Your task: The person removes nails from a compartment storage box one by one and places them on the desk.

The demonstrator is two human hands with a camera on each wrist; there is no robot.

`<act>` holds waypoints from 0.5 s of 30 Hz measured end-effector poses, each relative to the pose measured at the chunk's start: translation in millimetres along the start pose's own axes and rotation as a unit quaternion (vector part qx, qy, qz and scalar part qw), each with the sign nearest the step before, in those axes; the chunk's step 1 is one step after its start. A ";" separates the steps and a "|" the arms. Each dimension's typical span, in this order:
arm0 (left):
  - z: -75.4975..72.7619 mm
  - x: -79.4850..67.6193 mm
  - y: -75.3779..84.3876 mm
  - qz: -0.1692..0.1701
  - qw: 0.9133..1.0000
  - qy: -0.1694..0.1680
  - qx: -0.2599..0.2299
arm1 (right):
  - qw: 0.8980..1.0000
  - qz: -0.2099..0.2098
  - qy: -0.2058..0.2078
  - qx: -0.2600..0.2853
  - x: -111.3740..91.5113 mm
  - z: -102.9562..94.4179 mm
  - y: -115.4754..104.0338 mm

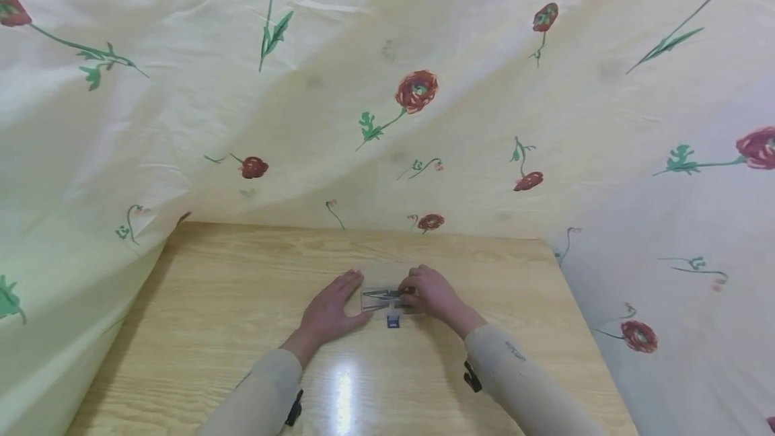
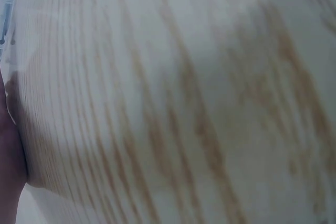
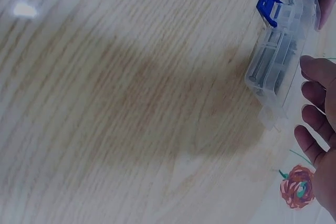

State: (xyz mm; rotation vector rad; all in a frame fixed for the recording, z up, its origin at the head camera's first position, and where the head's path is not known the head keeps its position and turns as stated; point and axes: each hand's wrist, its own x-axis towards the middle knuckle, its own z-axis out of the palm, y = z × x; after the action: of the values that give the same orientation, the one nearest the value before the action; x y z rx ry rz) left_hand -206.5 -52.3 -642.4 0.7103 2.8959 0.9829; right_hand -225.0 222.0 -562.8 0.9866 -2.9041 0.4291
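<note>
Clear plastic box on the bench, blue latch nearside! Left hand straight-fingered at its left end; right hand curled over the right, and whether that grip pinches anything, I can't tell.

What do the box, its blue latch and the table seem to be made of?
The box looks like clear, smooth plastic: its contents show through the walls. The blue latch seems opaque plastic, judging by its even colour. The table has wood grain and a bright reflection: perhaps glossy wood or printed laminate.
</note>
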 end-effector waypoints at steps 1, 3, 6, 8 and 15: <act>0.2 -0.3 -0.1 0.001 1.000 0.003 0.000 | 1.000 0.002 -0.005 0.000 0.6 -0.1 0.0; 0.3 -1.1 -0.2 0.002 1.000 0.003 0.004 | 1.000 0.009 -0.016 0.000 1.9 -0.3 -0.4; 0.2 -1.8 -0.5 0.007 1.000 0.009 0.002 | 0.999 0.021 -0.030 0.006 4.5 -0.2 -1.3; 0.1 -2.0 -0.7 0.006 1.000 0.007 0.006 | 0.999 0.028 -0.039 0.012 6.8 0.6 -2.0; -0.5 -2.6 -1.2 0.011 1.000 0.006 0.011 | 0.998 0.013 -0.056 0.029 14.1 3.2 -2.7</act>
State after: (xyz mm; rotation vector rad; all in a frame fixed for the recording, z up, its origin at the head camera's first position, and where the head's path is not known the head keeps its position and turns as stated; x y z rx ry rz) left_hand -204.8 -54.6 -643.1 0.7417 2.9200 0.9632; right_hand -234.4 210.8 -563.4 1.0138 -3.0224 0.4769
